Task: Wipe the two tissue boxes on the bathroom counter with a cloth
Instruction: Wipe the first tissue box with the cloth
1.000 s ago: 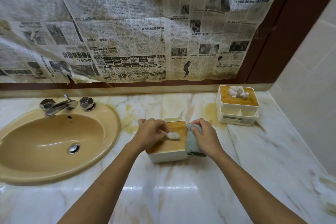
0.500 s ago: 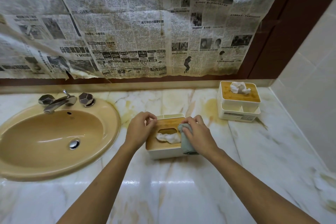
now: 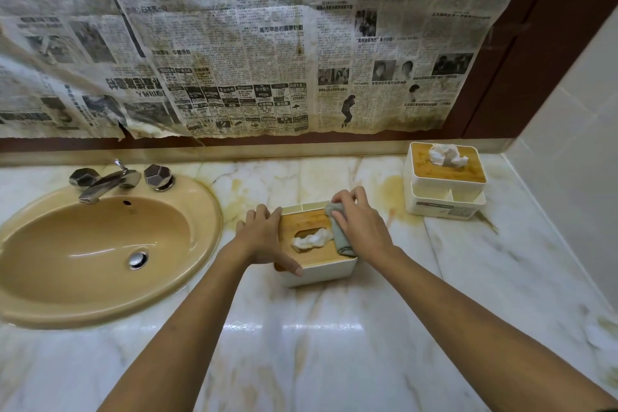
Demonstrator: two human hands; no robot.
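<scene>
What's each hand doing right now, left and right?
Left hand: grips the left end of the near tissue box.
Right hand: holds the cloth, pressed on the same box's top.

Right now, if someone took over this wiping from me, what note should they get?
Left hand grips the near tissue box at its left end.
Right hand presses the grey-green cloth on the right side of its bamboo lid.
The far tissue box stands at the back right, no hand on it.
Near lid is mid-wipe; the far box is left to do.
</scene>
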